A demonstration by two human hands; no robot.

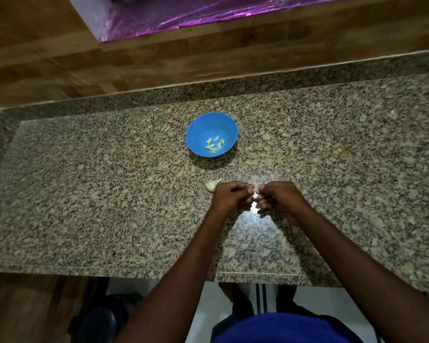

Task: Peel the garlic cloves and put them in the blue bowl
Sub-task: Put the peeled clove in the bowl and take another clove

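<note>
Closest to my lens is a fold of blue cloth (282, 328) at the bottom edge, and beside it a dark rounded object (102, 318) that I cannot identify sits on the floor under the speckled granite surface (84, 194). From there two bare forearms reach up over the near edge of that surface and meet just past its middle. My left hand (230, 196) has its fingers curled inward, and my right hand (280, 196) is curled the same way, knuckles up; the two hands touch at the fingertips and together pinch a small pale garlic clove (256, 188), of which only a sliver shows between them. How much skin is on that clove I cannot tell, since the fingers hide most of it. Just beside the left hand, on its far left side, a whitish piece of unpeeled garlic with a short stem (212, 185) lies on the stone, touching or nearly touching the knuckles. Farther away, straight beyond the hands and apart from them, stands a round blue plastic bowl (196, 134), upright, with a cluster of peeled pale-yellow garlic cloves (214, 146) lying at its bottom. Behind the surface rises a wood-patterned wall (47, 58), and above it I see a strip of shiny purple foil (183, 16).
</note>
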